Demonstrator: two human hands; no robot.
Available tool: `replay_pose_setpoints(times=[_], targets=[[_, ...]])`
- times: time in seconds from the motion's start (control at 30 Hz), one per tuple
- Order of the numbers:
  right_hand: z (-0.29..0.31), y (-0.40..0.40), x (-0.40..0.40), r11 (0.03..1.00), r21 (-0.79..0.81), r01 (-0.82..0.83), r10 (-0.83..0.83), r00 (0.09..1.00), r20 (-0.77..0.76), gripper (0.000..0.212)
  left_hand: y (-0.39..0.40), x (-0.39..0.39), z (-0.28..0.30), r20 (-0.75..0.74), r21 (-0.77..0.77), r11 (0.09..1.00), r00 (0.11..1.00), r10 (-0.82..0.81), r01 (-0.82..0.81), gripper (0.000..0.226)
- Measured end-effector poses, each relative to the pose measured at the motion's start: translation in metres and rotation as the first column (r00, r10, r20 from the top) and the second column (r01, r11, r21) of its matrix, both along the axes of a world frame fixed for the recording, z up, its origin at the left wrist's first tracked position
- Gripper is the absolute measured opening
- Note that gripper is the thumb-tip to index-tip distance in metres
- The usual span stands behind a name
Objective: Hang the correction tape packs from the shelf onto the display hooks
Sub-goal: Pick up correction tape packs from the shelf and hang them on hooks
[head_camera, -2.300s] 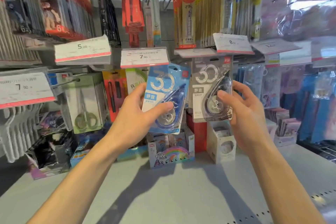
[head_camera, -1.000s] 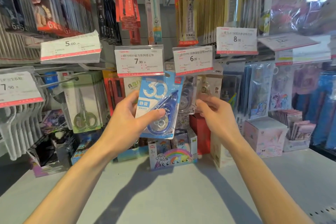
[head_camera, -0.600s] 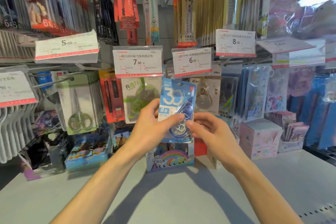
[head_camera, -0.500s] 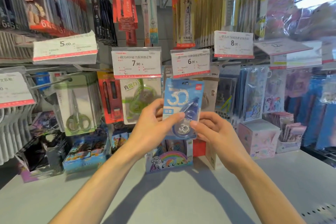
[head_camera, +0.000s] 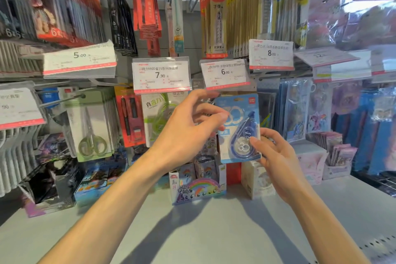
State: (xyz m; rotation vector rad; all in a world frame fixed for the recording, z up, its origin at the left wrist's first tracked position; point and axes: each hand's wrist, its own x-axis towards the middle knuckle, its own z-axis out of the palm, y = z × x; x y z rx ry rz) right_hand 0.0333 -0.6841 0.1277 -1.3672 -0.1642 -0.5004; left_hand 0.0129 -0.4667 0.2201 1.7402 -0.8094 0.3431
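Far left I see the scissors pack (head_camera: 91, 126) on its hook, well clear of us; next along, the red pen pack (head_camera: 130, 117), then the green correction tape pack (head_camera: 159, 113) under the 7.90 price tag (head_camera: 161, 76); my left hand (head_camera: 188, 128) is up in front of that green pack and covers much of it; its fingers are spread and loosely bent, gripping nothing, fingertips just at the left edge of the blue correction tape pack (head_camera: 237, 128); whether they touch the card I cannot tell; the blue pack stands upright directly beneath the 6.00 price tag (head_camera: 225, 74), top edge up near the tag; the hook itself is hidden behind that tag, so I cannot say if the hole is on it; my right hand (head_camera: 276, 156) pinches the pack's lower right corner, thumb on the front by the clear blister, fingers behind; below, the rainbow pony box (head_camera: 197, 188) sits on the grey shelf (head_camera: 192, 238), and the 8.00 price tag (head_camera: 271, 53) and blue pouches (head_camera: 297, 109) hang to the right; half a second back my left hand gripped this pack with thumb across its front; now that grip is off; the pack has moved right and up toward the 6.00 tag.
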Motion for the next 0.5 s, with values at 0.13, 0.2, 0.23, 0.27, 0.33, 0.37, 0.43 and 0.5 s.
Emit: replay_pose_setpoints(times=[0.13,0.2,0.23,0.27,0.33,0.37,0.43,0.5], targets=[[0.005,0.003,-0.003,1.0,-0.006,-0.024,0.025,0.999,0.043,0.025,0.001,-0.012,0.012,0.043,-0.024,0.998,0.997,-0.062,0.063,0.039],[0.007,0.005,-0.003,0.999,-0.02,-0.038,0.039,0.997,0.064,0.024,0.003,-0.016,0.019,0.078,-0.022,0.997,0.994,-0.071,0.073,0.033],[0.009,0.006,-0.002,0.999,-0.028,-0.046,0.048,0.996,0.074,0.024,0.004,-0.016,0.022,0.09,-0.027,0.997,0.994,-0.069,0.071,0.03],[0.012,0.007,-0.001,0.998,-0.04,-0.054,0.057,0.995,0.085,0.023,0.005,-0.016,0.025,0.097,-0.036,0.997,0.993,-0.063,0.067,0.028],[0.018,0.011,0.0,0.996,-0.062,-0.063,0.07,0.992,0.106,0.021,0.008,-0.016,0.028,0.096,-0.058,0.997,0.994,-0.049,0.055,0.025],[0.021,0.013,0.002,0.996,-0.065,-0.066,0.073,0.991,0.114,0.02,0.009,-0.016,0.029,0.093,-0.062,0.997,0.995,-0.043,0.049,0.025],[0.029,0.017,0.004,0.996,-0.059,-0.065,0.072,0.99,0.123,0.022,0.011,-0.015,0.03,0.093,-0.058,0.997,0.995,-0.034,0.04,0.024],[0.035,0.021,0.006,0.997,-0.064,-0.048,0.057,0.989,0.134,0.026,0.012,-0.014,0.029,0.097,-0.054,0.998,0.995,-0.032,0.038,0.024]])
